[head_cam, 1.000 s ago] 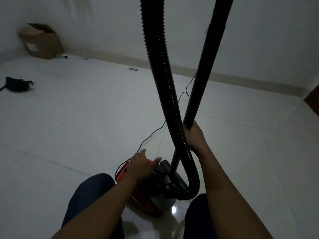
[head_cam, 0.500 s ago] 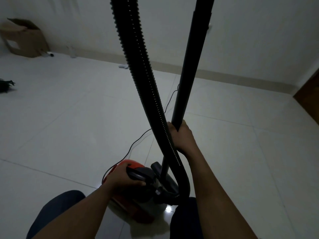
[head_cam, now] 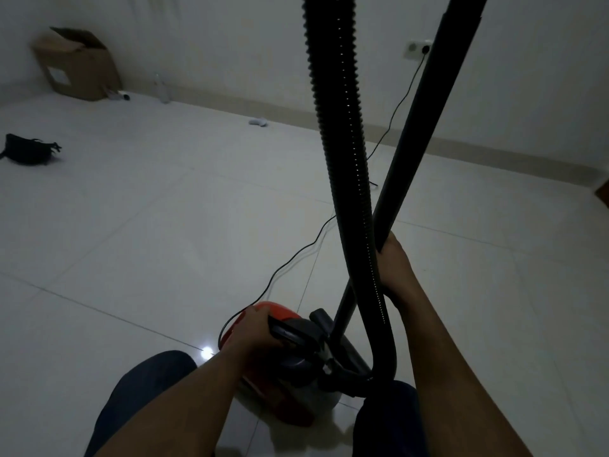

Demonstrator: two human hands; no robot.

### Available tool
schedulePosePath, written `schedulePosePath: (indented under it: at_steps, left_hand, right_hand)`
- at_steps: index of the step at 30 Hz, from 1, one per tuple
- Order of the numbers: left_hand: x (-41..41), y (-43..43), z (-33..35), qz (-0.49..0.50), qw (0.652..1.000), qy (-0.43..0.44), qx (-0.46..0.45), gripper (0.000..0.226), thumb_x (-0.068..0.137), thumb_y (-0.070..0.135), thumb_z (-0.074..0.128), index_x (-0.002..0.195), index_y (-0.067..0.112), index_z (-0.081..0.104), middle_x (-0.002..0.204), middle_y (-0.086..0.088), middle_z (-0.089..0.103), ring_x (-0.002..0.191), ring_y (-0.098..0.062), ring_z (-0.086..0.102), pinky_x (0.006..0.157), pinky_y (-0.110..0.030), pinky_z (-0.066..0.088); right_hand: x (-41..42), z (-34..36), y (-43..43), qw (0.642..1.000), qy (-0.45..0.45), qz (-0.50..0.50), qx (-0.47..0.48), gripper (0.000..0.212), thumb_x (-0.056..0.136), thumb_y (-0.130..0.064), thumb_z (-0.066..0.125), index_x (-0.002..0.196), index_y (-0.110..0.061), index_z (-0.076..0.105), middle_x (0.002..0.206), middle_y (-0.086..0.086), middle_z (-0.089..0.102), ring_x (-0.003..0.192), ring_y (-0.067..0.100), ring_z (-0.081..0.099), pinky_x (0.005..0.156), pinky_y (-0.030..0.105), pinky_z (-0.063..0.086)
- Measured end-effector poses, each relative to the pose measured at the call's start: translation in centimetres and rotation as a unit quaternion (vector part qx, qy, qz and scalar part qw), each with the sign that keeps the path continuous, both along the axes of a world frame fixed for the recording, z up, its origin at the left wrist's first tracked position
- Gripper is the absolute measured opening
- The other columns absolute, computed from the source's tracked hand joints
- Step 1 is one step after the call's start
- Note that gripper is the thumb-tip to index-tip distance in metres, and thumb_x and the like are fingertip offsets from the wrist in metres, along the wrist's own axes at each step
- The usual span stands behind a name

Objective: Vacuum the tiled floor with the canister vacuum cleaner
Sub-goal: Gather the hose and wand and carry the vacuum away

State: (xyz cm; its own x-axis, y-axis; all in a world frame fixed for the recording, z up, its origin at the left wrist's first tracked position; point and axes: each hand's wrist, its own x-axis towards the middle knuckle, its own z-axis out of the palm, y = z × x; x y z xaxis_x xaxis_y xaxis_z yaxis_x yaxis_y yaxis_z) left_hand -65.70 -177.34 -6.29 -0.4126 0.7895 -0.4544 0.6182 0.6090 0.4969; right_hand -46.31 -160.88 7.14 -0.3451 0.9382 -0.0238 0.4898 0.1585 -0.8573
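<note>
A red and grey canister vacuum cleaner (head_cam: 290, 367) sits on the white tiled floor (head_cam: 164, 232) between my knees. My left hand (head_cam: 252, 331) grips the dark carry handle (head_cam: 290, 333) on top of the canister. My right hand (head_cam: 393, 268) holds the black rigid wand (head_cam: 425, 120), which stands nearly upright and runs out of the top of the view. The ribbed black hose (head_cam: 342, 133) loops from the canister's front and rises beside the wand, crossing it.
The power cord (head_cam: 296, 255) trails from the canister across the floor to a wall socket (head_cam: 417, 49). A cardboard box (head_cam: 77, 65) stands in the far left corner, with a bottle (head_cam: 162, 89) near it. A black bag (head_cam: 28, 150) lies at the left. A small white object (head_cam: 258, 122) lies by the skirting.
My left hand, which hovered open over the canister a second ago, has closed round the carry handle. My right hand keeps its hold on the wand. The view has swung left and right.
</note>
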Motion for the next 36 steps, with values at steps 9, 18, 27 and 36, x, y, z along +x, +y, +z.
schedulePosePath:
  at_steps: [9, 18, 27, 36]
  left_hand:
    - [-0.4, 1.1, -0.2, -0.009, 0.999, 0.016, -0.031, 0.088, 0.045, 0.065, 0.066, 0.119, 0.019, 0.049, 0.123, -0.011, 0.042, 0.111, -0.032, 0.056, 0.1, -0.04, 0.048]
    - [-0.7, 1.3, -0.5, -0.058, 0.997, 0.046, -0.019, 0.035, 0.068, 0.047, 0.075, 0.09, 0.027, 0.056, 0.119, -0.008, 0.061, 0.108, -0.026, 0.06, 0.089, -0.031, 0.048]
    - [-0.6, 1.9, -0.8, -0.148, 0.974, 0.17, -0.005, 0.077, 0.066, 0.068, 0.066, 0.128, 0.026, 0.049, 0.143, -0.004, 0.035, 0.134, -0.031, 0.035, 0.11, -0.072, 0.006]
    - [-0.9, 2.9, -1.6, -0.287, 0.943, 0.14, 0.089, 0.095, 0.059, 0.1, 0.029, 0.128, 0.04, 0.057, 0.123, 0.008, 0.064, 0.115, -0.017, 0.057, 0.1, -0.036, 0.044]
  right_hand:
    - [-0.1, 0.2, 0.1, 1.0, 0.012, 0.001, -0.002, 0.042, 0.088, -0.051, 0.055, 0.118, -0.022, 0.056, 0.096, -0.002, 0.068, 0.085, 0.014, 0.067, 0.077, 0.039, 0.057]
    - [0.5, 0.6, 0.0, 1.0, 0.016, 0.006, -0.009, 0.036, 0.094, -0.043, 0.056, 0.118, -0.017, 0.055, 0.093, -0.001, 0.067, 0.081, 0.012, 0.066, 0.069, 0.032, 0.053]
    - [0.7, 0.9, 0.7, 1.0, 0.008, 0.001, 0.008, 0.023, 0.094, -0.038, 0.056, 0.104, -0.017, 0.055, 0.079, -0.005, 0.063, 0.064, 0.004, 0.061, 0.057, 0.023, 0.045]
    - [1.3, 0.5, 2.3, 1.0, 0.0, -0.025, 0.0, 0.037, 0.09, -0.042, 0.06, 0.113, -0.013, 0.057, 0.085, -0.002, 0.067, 0.068, 0.008, 0.065, 0.05, 0.02, 0.045]
